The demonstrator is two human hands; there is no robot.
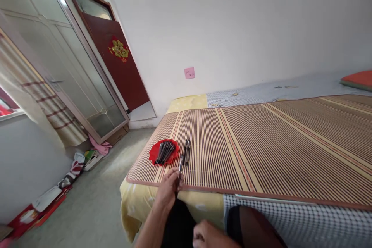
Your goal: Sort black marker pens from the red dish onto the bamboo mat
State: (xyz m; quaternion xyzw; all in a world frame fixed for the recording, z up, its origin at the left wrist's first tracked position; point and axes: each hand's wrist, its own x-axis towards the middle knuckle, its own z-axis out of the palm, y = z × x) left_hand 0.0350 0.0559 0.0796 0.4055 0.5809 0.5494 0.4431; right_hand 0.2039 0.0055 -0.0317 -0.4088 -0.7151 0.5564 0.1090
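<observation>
My left hand (171, 180) is closed around a dark pen (181, 162), pinched near its lower end above the front edge of the bed mat (203, 162). The pen points away from me. Just beyond it, two more black pens (187, 152) lie side by side on the mat. A red scalloped dish (152, 154) holds a bunch of several black pens (165, 152), to the left of those two. Low in the view, my right hand (207, 234) is curled into a loose fist over my lap, and nothing shows in it.
The striped mat covers a bed with a yellow and checked sheet (192, 102) against a white wall. An orange cushion (359, 78) lies at the far right. Shoes and boxes (69, 176) line the floor at left, near a glass door (72, 50).
</observation>
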